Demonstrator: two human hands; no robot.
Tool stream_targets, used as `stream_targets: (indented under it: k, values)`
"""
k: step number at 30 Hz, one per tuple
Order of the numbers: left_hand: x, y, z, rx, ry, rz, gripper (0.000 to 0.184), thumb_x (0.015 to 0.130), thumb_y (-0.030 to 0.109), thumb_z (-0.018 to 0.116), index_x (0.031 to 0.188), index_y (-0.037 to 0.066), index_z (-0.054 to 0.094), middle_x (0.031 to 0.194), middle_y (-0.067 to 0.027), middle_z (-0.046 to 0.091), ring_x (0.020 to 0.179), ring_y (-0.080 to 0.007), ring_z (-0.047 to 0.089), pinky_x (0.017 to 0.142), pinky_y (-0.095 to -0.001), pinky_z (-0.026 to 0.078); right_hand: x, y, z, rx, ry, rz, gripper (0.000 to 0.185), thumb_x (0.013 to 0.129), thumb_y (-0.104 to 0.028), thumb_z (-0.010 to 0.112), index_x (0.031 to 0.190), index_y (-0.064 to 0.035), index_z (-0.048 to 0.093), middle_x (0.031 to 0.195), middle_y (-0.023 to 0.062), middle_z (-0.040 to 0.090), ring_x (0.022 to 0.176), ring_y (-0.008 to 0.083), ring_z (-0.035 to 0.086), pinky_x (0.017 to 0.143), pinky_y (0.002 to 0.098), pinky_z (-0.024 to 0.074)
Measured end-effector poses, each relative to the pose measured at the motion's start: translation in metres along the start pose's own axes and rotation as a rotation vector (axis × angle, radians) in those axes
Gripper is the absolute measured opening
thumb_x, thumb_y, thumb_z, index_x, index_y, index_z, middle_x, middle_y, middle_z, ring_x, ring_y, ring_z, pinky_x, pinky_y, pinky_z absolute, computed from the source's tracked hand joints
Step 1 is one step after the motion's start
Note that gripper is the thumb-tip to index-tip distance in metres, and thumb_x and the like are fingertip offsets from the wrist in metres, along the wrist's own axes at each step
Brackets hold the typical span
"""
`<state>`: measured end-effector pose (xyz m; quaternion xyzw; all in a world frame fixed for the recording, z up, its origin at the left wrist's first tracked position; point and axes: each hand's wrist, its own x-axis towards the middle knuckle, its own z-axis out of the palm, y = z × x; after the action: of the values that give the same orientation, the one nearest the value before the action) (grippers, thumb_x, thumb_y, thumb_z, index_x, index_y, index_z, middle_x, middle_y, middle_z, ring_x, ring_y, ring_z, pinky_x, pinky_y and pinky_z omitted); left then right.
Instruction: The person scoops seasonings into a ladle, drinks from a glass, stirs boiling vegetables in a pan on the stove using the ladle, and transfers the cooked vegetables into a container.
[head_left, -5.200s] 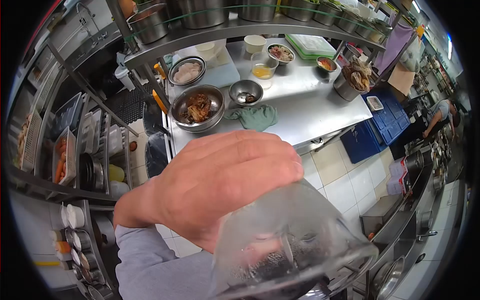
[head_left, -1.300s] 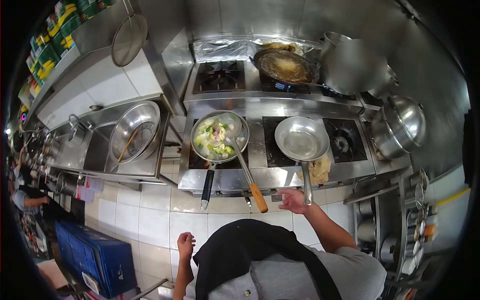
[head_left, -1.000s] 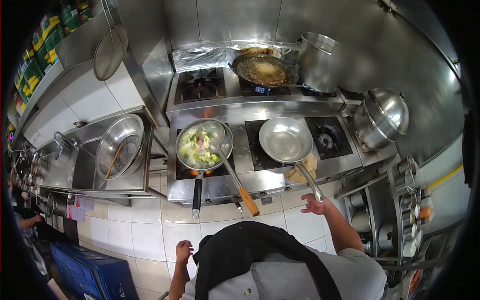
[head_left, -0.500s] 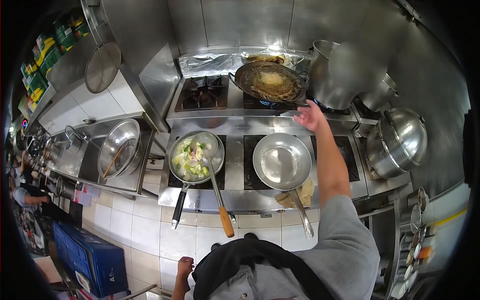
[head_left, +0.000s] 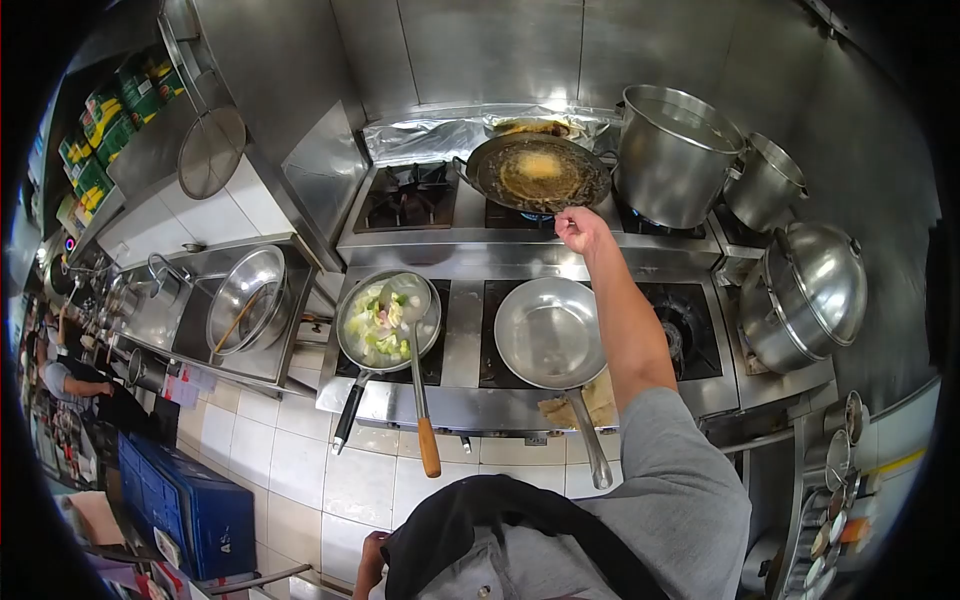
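My right hand (head_left: 577,230) reaches over the stove to the front rim of a dark two-handled wok (head_left: 490,183). Its fingers are curled closed; what they hold, if anything, I cannot make out. In the wok, a golden piece of food (head_left: 539,165) sits in bubbling oil. My left hand (head_left: 373,548) hangs low beside my black apron, its fingers mostly hidden. Nearer me, a pan of chopped vegetables (head_left: 378,335) has a wooden-handled ladle (head_left: 425,400) resting in it. To its right stands a bare metal frying pan (head_left: 550,335), its handle pointing toward me.
A tall stockpot (head_left: 670,165) and a smaller pot (head_left: 765,180) stand at the back right. A domed metal pot (head_left: 805,285) is farther right. At left, a metal bowl (head_left: 245,300) sits by the sink, below a hanging strainer (head_left: 212,150). A folded cloth (head_left: 585,405) lies under the frying pan's handle.
My right hand has moved left along the wok's front rim, and its fingers have gone from spread to curled. My left hand has drawn in behind my apron. The food in the wok looks more golden.
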<state>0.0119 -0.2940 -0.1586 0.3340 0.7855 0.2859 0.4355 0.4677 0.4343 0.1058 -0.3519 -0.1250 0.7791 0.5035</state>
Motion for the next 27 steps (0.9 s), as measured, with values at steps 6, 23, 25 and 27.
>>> stream_targets:
  k: [6,23,25,27]
  values:
    - [0.017,0.029,0.001,0.091,-0.094,-0.081,0.025,0.084,0.021,0.076,0.097,0.001,0.071,0.083,-0.0119,0.072,0.074,-0.0173,0.068,0.066,-0.0326,0.055,-0.017,0.008,-0.017,0.068,0.024,-0.102,0.01,0.088,0.007,0.057,0.091,0.0016,0.05,0.078,0.0073,0.047,0.055,0.0129,0.042,0.044,0.0222,0.0385]
    - [0.036,0.014,0.0,0.253,-0.052,-0.114,0.028,0.09,0.027,0.062,0.098,0.002,0.072,0.097,-0.0178,0.072,0.091,-0.0256,0.069,0.078,-0.0369,0.054,-0.096,0.072,0.017,-0.006,0.093,-0.207,0.034,0.096,-0.037,0.062,0.09,-0.0051,0.053,0.073,0.0033,0.046,0.056,0.0194,0.051,0.058,0.0379,0.0529]
    - [0.046,0.014,0.001,0.122,-0.033,-0.186,0.027,0.091,0.025,0.059,0.102,0.003,0.069,0.093,-0.0158,0.071,0.083,-0.0241,0.068,0.072,-0.0356,0.054,-0.128,0.131,0.0,-0.37,-0.083,-0.233,0.034,0.096,-0.037,0.059,0.094,-0.0029,0.056,0.075,0.0041,0.047,0.058,0.0207,0.053,0.062,0.0393,0.0527]
    - [0.056,0.031,-0.01,-0.162,-0.065,-0.238,0.028,0.093,0.025,0.057,0.111,0.004,0.063,0.098,-0.0137,0.068,0.084,-0.0245,0.065,0.073,-0.037,0.054,-0.19,0.203,-0.013,-1.125,-0.276,-0.352,0.031,0.097,-0.029,0.05,0.108,-0.0013,0.059,0.089,0.0088,0.058,0.068,0.0216,0.061,0.064,0.0385,0.0533]
